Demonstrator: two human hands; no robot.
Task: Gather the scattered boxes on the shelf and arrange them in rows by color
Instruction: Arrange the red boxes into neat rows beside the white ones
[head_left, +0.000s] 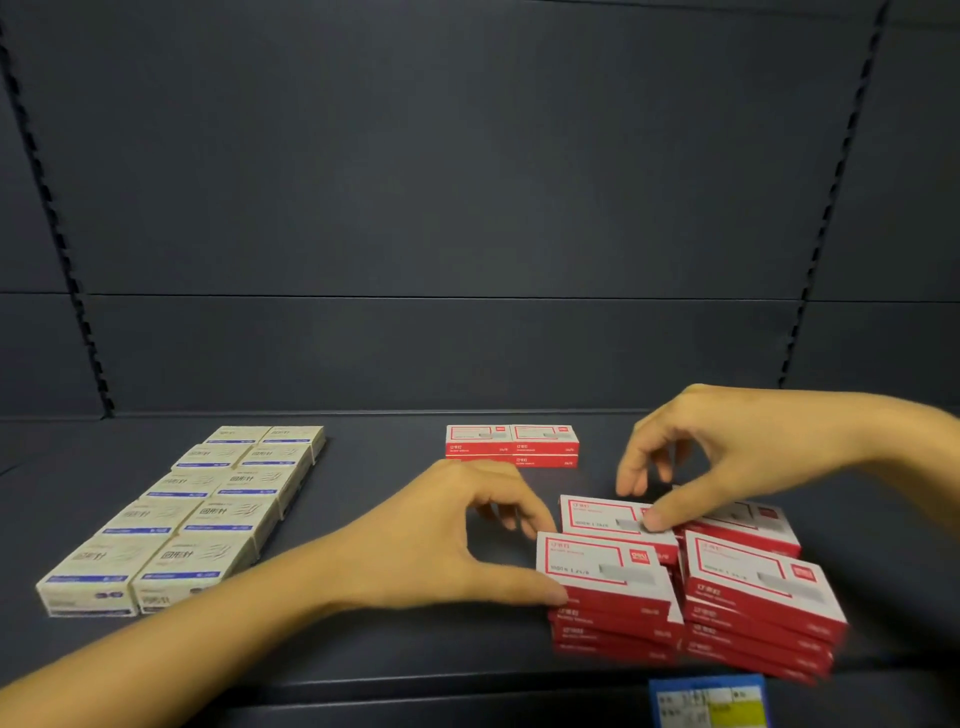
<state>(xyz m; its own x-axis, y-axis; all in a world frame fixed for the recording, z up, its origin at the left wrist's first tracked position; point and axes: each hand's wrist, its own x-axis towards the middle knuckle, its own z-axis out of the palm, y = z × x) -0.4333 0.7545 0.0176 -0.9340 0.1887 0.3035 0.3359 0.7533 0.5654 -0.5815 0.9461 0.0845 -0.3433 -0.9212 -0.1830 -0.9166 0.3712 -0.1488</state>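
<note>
The left hand (447, 535) and right hand (737, 447) each pinch red boxes (597, 566): stiff, light, likely slippery when stacked; opposite edges suit gripping.

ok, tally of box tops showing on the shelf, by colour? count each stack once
white and blue boxes: 10 tops
red boxes: 6 tops (2 at the back, 4 near the front)
total: 16
The red ones are stacked; the layers underneath are too blurred to count.
</note>
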